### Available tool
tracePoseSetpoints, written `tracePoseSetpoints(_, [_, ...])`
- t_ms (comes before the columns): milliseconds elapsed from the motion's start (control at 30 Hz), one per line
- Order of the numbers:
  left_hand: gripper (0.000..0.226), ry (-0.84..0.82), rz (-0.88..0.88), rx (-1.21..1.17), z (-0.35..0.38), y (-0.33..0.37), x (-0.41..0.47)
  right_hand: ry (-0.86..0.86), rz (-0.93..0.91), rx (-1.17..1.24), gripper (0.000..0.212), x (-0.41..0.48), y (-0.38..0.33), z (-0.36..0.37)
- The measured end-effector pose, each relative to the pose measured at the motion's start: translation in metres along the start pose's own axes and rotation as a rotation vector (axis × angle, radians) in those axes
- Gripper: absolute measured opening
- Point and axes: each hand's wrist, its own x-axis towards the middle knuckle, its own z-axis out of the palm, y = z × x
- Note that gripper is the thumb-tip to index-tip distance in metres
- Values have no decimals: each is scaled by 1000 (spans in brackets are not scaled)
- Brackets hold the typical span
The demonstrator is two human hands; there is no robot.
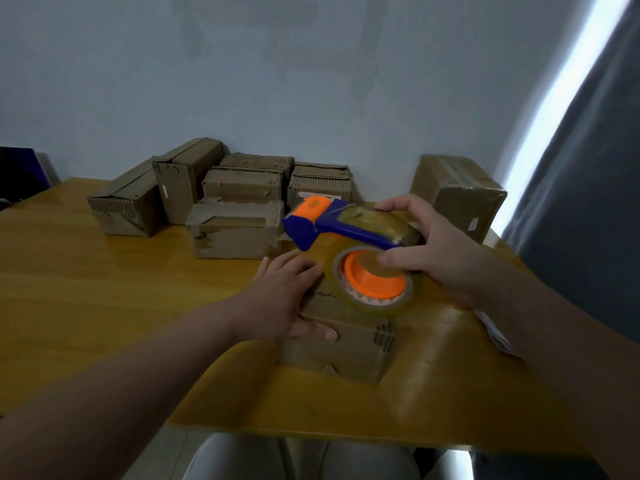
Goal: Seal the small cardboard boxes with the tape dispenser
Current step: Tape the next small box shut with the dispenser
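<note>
Nearest, at the front edge of the yellow wooden surface [104, 289], a small cardboard box [346, 351] sits between the person's forearms. The left hand [280, 299] lies on its top with fingers [277, 268] straight and flat, thumb down the front face, pressing the flaps shut rather than grasping. Just above the box top, the right hand [440, 251] grips the blue and orange tape dispenser [349, 230]: fingers curl over the far side of its frame and the thumb sits on the orange hub of the clear tape roll [370, 282]. The cutter end points away, toward the wall.

The step in hand looks like lining up for a strip along the top seam. The next move calls for laying the tape end on the box edge, drawing the dispenser along the seam while the left hand steadies the flaps, then tearing at the blade.

Dark print on the box top beside the left hand is partly hidden and blurred, so I cannot read it; a dark printed symbol [384, 337] marks the front corner.

Farther back, a cluster of worn boxes [239, 202] stands against the pale wall, with a larger box [457, 195] apart at the right carrying a white label [473, 224] too small to read.
</note>
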Motion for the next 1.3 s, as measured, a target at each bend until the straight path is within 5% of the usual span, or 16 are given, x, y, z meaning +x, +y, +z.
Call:
tracePoseSetpoints(333, [84, -82, -8, -467, -17, -9, -7, 10, -22, -260, 62, -5, -2, -9])
tracePoseSetpoints(467, [23, 215, -314, -870, -26, -11, -9, 8, -10, -251, 66, -6, 0, -11])
tracePoseSetpoints(533, [25, 271, -515, -1224, -33, -9, -8, 10, -14, -246, 66, -7, 0, -10])
tracePoseSetpoints(633, [44, 135, -594, -1574, -44, -3, -9, 17, -32, -253, 65, -9, 0, -8])
tracePoseSetpoints(800, [12, 179, -583, -1519, -51, 8, -7, 25, -42, -271, 63, -10, -3, -5])
tracePoseSetpoints(1000, [13, 307, -559, -1272, -51, 2, -17, -20, -63, -405, 59, -9, -20, -6])
tracePoseSetpoints(1300, [11, 439, -639, -1217, -34, -7, -31, -143, 65, -581, 53, -15, -41, -20])
